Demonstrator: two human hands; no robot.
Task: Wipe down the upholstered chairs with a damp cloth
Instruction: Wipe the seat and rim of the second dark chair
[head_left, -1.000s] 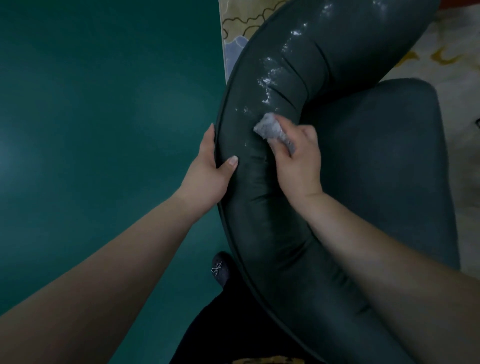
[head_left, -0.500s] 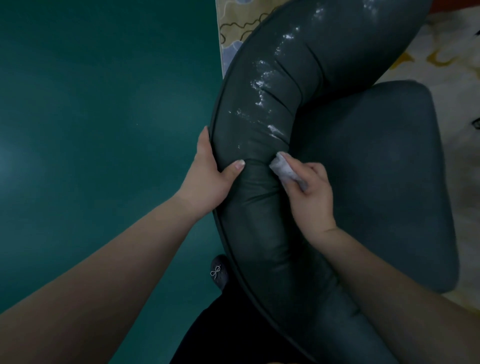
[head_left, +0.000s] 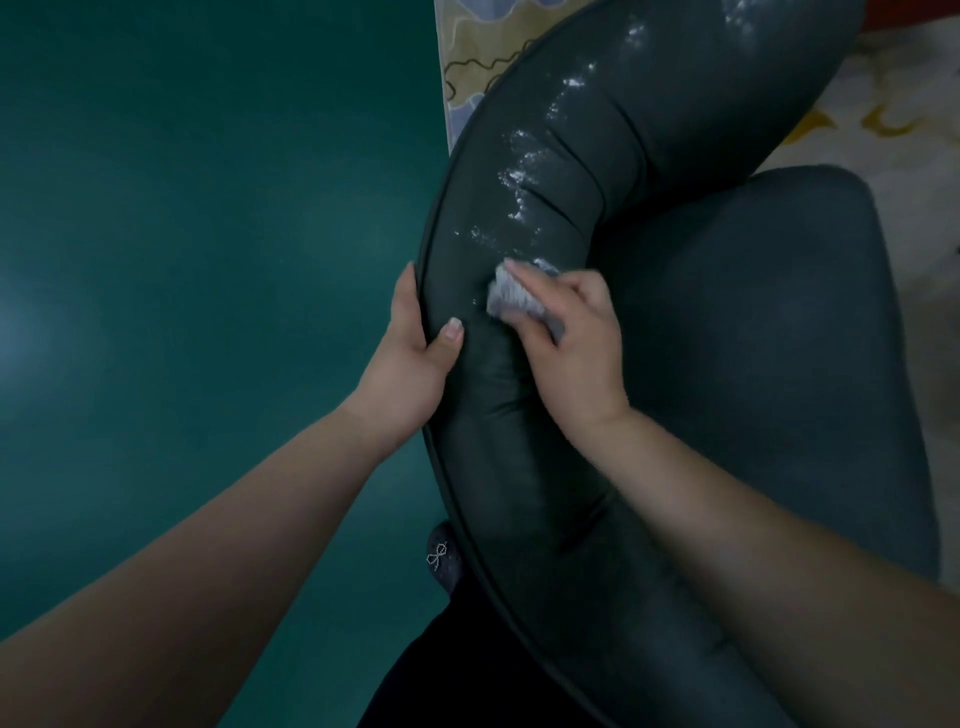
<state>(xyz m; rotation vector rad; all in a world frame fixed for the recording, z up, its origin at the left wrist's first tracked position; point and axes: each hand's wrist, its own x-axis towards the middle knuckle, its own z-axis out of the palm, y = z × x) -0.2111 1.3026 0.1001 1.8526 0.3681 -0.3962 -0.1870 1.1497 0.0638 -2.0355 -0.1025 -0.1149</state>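
Note:
A dark grey upholstered chair (head_left: 769, 364) fills the middle and right of the view, its curved padded backrest (head_left: 566, 171) running from bottom centre to top right. Wet shiny streaks show on the upper backrest. My right hand (head_left: 576, 353) presses a small bunched grey cloth (head_left: 511, 296) against the backrest's top face. My left hand (head_left: 410, 369) grips the backrest's outer edge, thumb on top, fingers hidden behind it.
Dark green floor (head_left: 182, 286) spreads to the left. A patterned rug (head_left: 893, 104) lies under and beyond the chair at the top and right. My foot in a dark slipper with a small bow (head_left: 441, 561) stands beside the chair's back.
My right hand slid the cloth down the backrest towards me, then back up and leftwards onto its top. My left hand kept its grip on the edge.

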